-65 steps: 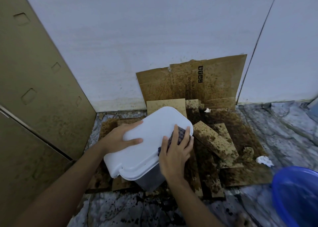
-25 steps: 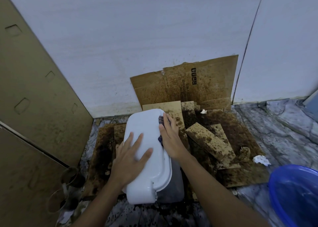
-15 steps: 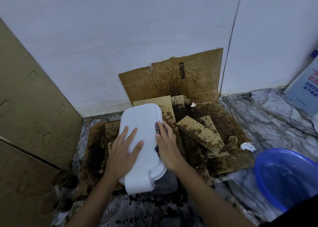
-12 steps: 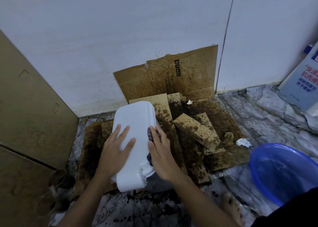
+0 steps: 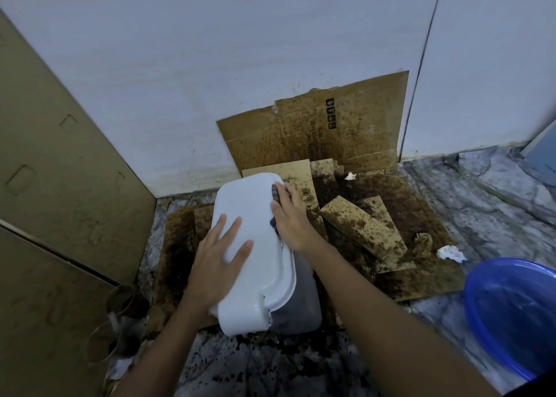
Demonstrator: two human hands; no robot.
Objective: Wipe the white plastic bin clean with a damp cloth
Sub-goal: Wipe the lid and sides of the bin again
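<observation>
The white plastic bin stands on stained cardboard in the corner, its white lid facing me and a greyish side wall showing at the lower right. My left hand lies flat on the lid with fingers spread, steadying it. My right hand presses a dark checked cloth against the lid's right edge; most of the cloth is hidden under the palm.
Stained cardboard sheets cover the floor and one leans on the wall. A blue basin sits at the right. Crumpled white tissue lies near it. A tall cardboard panel closes the left side, with cardboard tubes at its foot.
My right hand has slid the cloth up along the lid's right edge towards the far corner. My left hand stays flat on the lid. The camera view has shifted slightly.
</observation>
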